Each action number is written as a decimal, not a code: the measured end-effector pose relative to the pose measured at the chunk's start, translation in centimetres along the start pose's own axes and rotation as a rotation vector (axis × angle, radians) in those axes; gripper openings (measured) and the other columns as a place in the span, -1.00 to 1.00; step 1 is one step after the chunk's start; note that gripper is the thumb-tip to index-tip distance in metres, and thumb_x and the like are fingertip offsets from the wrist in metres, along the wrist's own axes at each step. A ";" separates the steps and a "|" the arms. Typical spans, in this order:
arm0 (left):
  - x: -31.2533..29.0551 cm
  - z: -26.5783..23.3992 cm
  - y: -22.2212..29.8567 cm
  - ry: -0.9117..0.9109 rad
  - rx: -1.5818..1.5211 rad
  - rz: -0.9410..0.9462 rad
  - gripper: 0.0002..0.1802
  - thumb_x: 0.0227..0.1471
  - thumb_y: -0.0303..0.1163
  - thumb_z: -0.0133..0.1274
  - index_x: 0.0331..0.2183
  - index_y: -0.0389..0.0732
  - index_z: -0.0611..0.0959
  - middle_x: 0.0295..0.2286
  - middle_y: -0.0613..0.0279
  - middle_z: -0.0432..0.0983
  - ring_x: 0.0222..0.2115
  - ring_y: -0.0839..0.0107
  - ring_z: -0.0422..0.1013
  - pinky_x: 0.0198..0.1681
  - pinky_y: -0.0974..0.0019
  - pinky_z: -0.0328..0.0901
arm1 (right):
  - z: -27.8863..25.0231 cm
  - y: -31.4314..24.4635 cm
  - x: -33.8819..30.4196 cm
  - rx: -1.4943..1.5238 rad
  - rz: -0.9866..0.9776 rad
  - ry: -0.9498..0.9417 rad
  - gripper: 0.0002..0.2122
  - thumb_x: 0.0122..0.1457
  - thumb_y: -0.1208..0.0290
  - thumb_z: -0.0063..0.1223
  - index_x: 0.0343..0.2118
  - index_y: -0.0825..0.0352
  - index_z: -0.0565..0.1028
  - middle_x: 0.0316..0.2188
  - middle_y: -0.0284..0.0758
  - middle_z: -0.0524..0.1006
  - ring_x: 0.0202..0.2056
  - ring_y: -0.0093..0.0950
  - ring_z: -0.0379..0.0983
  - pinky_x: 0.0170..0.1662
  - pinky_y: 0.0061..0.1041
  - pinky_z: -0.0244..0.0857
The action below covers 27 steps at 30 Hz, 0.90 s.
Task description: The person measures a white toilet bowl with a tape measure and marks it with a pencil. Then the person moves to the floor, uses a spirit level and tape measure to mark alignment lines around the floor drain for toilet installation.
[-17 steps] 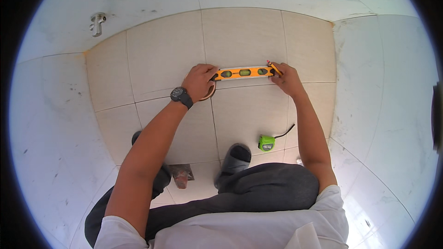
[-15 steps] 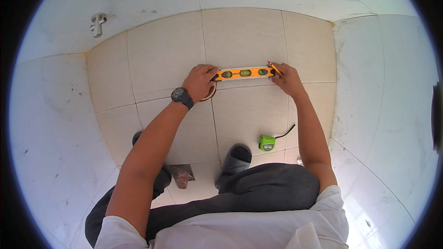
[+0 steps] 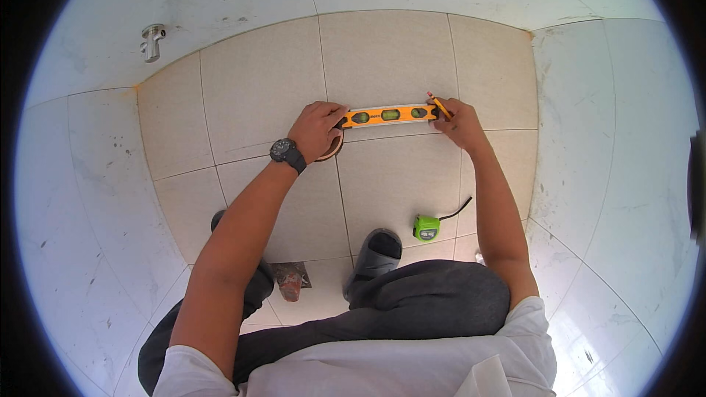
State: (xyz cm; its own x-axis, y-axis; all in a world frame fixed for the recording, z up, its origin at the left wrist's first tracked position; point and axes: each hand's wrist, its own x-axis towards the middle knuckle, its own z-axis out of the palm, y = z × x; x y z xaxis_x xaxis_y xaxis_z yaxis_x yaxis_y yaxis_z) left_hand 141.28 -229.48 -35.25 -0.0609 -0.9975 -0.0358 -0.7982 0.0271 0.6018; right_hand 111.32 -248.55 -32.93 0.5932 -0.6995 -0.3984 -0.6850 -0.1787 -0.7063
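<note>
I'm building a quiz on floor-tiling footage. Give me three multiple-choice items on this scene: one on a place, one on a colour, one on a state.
1. Where does the tape measure lie?
A. on the floor tiles near the right forearm
B. on top of the spirit level
C. in the left hand

2. What colour is the spirit level?
A. blue
B. orange
C. white

3. What is the right hand doing?
A. resting open on the knee
B. gripping the tape measure
C. holding a pencil at the level's right end

Answers: 1 A, the green case sits on the tile floor beside the forearm. 2 B, its body is orange between the left hand and the right hand. 3 C, the pencil sticks out from the fingers at that end.
</note>
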 end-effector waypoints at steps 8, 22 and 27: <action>0.0 -0.1 0.1 0.001 -0.032 0.007 -0.39 -0.09 -0.52 0.25 0.08 -0.22 0.55 -0.04 0.11 0.49 -0.01 0.10 0.36 0.13 0.12 0.23 | -0.2 0.2 0.2 0.037 0.032 -0.016 -0.53 -0.06 0.63 0.31 0.00 0.25 0.59 -0.47 -0.40 0.39 -0.42 -0.51 0.32 -0.29 -0.49 0.29; 0.3 -0.3 0.6 0.006 -0.142 -0.135 -0.43 -0.14 -0.53 0.28 0.01 -0.15 0.63 -0.07 0.15 0.54 -0.05 0.11 0.38 0.09 0.16 0.30 | 0.2 0.7 0.1 0.099 0.000 0.019 -0.59 -0.03 0.67 0.29 -0.05 0.31 0.60 -0.51 -0.53 0.27 -0.47 -0.66 0.16 -0.39 -0.62 0.19; 0.5 -0.3 0.6 0.009 -0.114 -0.118 -0.43 -0.16 -0.54 0.29 0.00 -0.14 0.65 -0.08 0.15 0.55 -0.06 0.12 0.40 0.07 0.16 0.32 | -0.1 0.5 0.2 0.133 0.073 -0.012 -0.56 -0.07 0.64 0.30 -0.04 0.26 0.60 -0.48 -0.46 0.35 -0.43 -0.58 0.26 -0.30 -0.56 0.25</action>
State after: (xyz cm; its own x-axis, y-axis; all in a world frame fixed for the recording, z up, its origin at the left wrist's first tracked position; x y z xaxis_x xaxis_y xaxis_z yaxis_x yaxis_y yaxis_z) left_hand 141.00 -229.95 -34.67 0.0353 -0.9939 -0.1049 -0.7265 -0.0976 0.6802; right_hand 111.06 -248.85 -33.30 0.5499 -0.6987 -0.4577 -0.6646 -0.0341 -0.7464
